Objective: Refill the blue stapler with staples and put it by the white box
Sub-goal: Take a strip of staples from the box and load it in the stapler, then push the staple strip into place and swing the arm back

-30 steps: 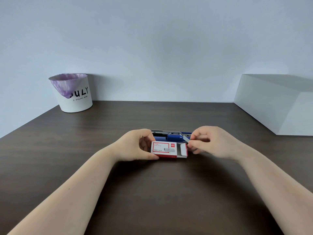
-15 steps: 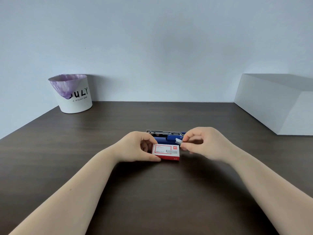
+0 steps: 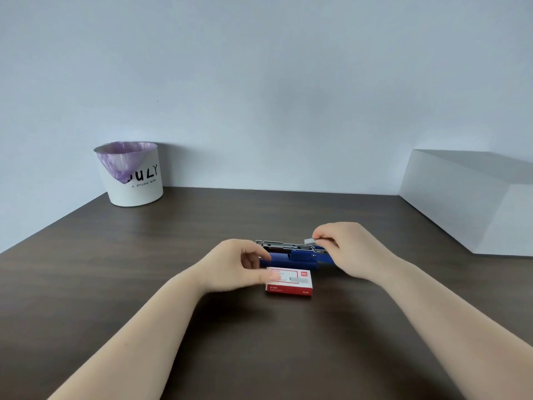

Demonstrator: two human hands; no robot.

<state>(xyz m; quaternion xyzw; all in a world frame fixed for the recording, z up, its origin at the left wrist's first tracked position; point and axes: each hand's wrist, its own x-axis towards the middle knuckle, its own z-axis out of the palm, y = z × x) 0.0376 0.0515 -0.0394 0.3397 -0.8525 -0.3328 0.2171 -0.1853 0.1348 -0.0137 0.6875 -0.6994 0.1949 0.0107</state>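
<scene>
The blue stapler [image 3: 291,256] lies on the dark table with its lid swung open and its metal staple channel [image 3: 277,243] exposed along the far side. In front of it sits a red and white staple box [image 3: 291,281], closed. My right hand [image 3: 350,249] pinches a small grey strip of staples [image 3: 311,241] just above the right end of the channel. My left hand [image 3: 236,264] hovers at the box's left end, thumb touching its top, fingers spread near the stapler. The large white box [image 3: 467,197] stands at the far right.
A white bin [image 3: 131,180] with a purple liner and "JULY" lettering stands at the back left against the wall. The dark wooden table [image 3: 259,342] stretches toward me between my forearms.
The staple box's drawer has been pushed shut. My right hand lifted the strip of staples up and back over the stapler's channel. My left hand loosened off the box.
</scene>
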